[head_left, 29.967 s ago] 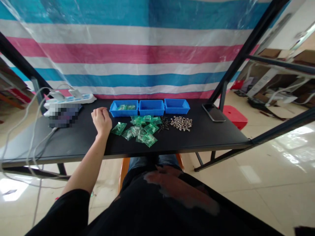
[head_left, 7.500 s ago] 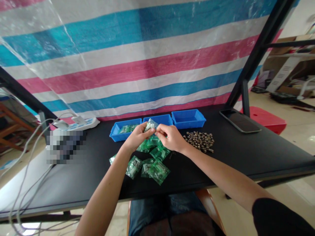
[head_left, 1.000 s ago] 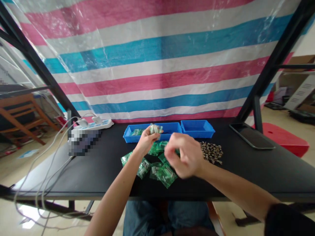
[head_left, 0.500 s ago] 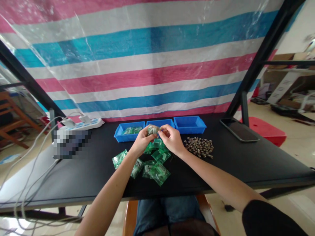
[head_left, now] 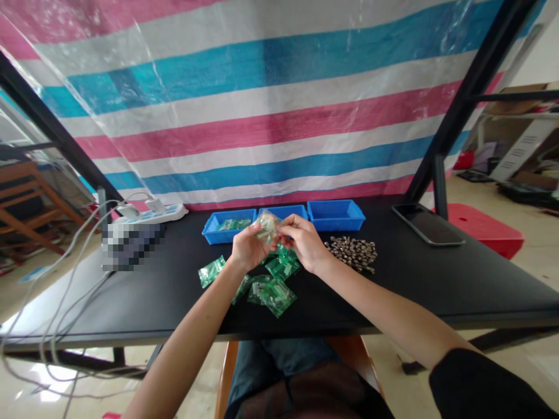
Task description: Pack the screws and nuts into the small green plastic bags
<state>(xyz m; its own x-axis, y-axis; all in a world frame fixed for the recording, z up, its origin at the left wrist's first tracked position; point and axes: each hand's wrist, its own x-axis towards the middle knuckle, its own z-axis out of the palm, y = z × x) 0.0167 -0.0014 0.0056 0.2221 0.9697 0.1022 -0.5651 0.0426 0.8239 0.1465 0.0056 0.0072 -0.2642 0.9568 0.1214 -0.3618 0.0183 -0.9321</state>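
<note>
Head view: my two grips meet above the middle of the tabletop (head_left: 437, 273), in front of the trays.
Bag: the clear bag (head_left: 267, 226) is up between my hands, off the tabletop; its pale contents are blurred, and I cannot tell whether its mouth is sealed.
Left grip: my left grip (head_left: 250, 248) grasps the bag at its left and lower side, thumb uppermost.
Right grip: my right grip (head_left: 304, 241) pinches the bag's right edge with the fingertips.
Packets: green packets (head_left: 273, 294) lie below my hands and toward the front edge; one stray packet (head_left: 211, 272) sits left of my left forearm.
Trays: three in a row near the back edge. The left tray (head_left: 220, 237) holds packets; the middle tray (head_left: 288, 212) is partly hidden by the bag; the right tray (head_left: 336, 226) stands beside it.
Metal bits: a heap of metal bits (head_left: 351, 254) lies just right of my right wrist.
Phone: the phone (head_left: 428, 225) rests toward the back right corner.
Spill risk: too hard a pull on that pinched edge could split the bag, I judge, dropping its contents among the packets.
Scatter risk: if my right wrist dipped outward, it might sweep the metal bits apart.
Drag risk: a lowered left forearm could shove packets toward the front edge.
</note>
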